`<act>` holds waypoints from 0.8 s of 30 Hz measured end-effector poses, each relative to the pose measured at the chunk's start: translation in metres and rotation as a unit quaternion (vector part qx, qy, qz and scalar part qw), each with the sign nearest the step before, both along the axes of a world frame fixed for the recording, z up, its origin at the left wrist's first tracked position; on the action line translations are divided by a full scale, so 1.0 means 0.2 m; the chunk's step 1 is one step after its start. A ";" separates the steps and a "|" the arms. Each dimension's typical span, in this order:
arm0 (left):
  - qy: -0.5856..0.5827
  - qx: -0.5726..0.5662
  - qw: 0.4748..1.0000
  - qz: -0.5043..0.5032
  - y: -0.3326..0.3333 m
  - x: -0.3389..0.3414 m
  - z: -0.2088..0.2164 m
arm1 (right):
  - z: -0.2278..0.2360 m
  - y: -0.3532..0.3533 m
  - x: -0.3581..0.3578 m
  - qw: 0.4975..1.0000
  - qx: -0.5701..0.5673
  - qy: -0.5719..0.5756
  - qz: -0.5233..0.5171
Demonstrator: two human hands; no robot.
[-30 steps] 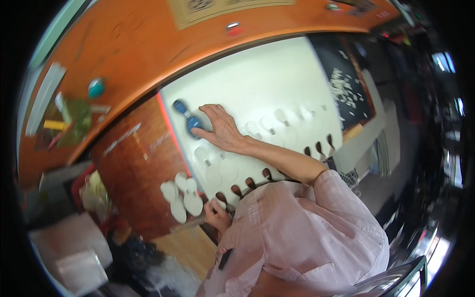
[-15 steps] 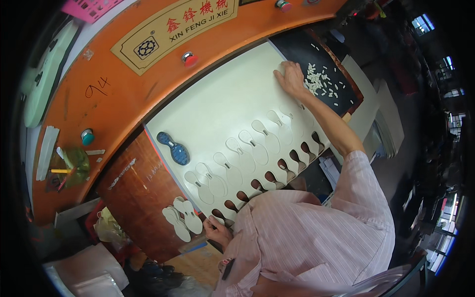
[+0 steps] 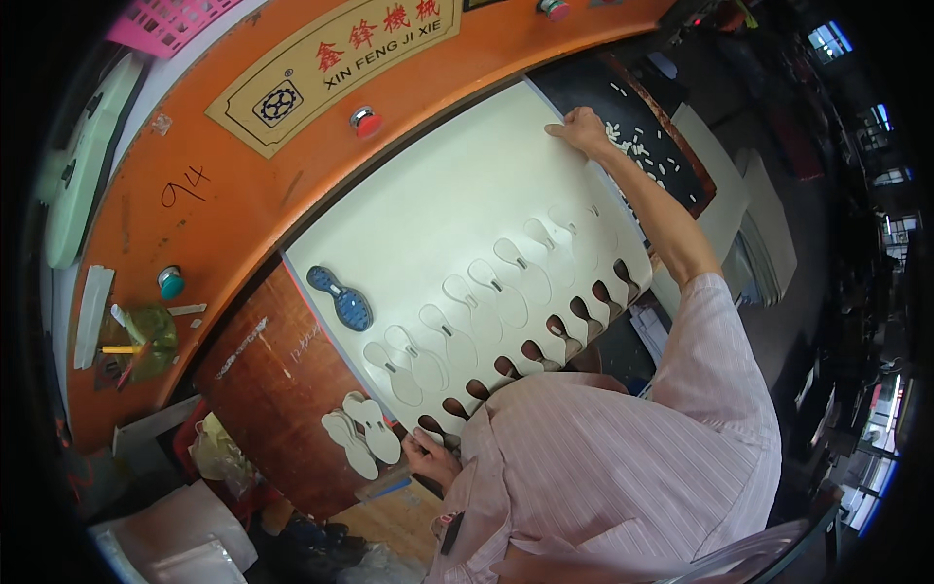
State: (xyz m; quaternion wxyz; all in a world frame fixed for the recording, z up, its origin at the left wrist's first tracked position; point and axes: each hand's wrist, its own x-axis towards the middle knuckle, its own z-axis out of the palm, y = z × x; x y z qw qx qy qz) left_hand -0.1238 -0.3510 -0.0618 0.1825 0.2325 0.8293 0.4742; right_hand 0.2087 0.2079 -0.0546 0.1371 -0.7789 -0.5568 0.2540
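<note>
A large pale sheet (image 3: 418,214) lies before me, with a row of insole-shaped cuts across it and sole-shaped notches along its near edge. At its far right edge my right hand (image 3: 582,132) grips the sheet, thumb over the top and fingers curled. My left hand (image 3: 431,459) is closed on the sheet's near left corner, close to my body; part of its fingers is hidden. A blue shoe-sole-shaped cutting die (image 3: 341,298) rests on the sheet's left side, touched by neither hand. Several cut pale insoles (image 3: 362,433) are piled just left of my left hand.
The orange machine beam (image 3: 243,185) with red (image 3: 365,122) and green (image 3: 170,282) buttons spans the far side. Small white offcuts (image 3: 632,151) lie on a dark surface at right, near stacked sheets (image 3: 764,258). A brown board (image 3: 277,389) is at left.
My right hand has moved a little farther away along the sheet's right edge, and its fingers have curled in. The left hand stays at the near corner. The die remains on the sheet.
</note>
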 end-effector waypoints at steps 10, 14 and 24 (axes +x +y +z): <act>-0.014 0.034 0.999 0.017 0.02 0.01 -0.02 | 0.03 0.06 0.01 0.998 -0.018 0.003 0.053; 0.024 -0.108 0.994 0.017 -0.01 0.00 0.03 | 0.12 0.04 0.03 0.989 -0.075 0.112 0.063; 0.183 -0.061 0.979 -0.069 0.16 -0.06 0.41 | -0.03 0.21 0.25 0.952 -0.127 0.249 0.124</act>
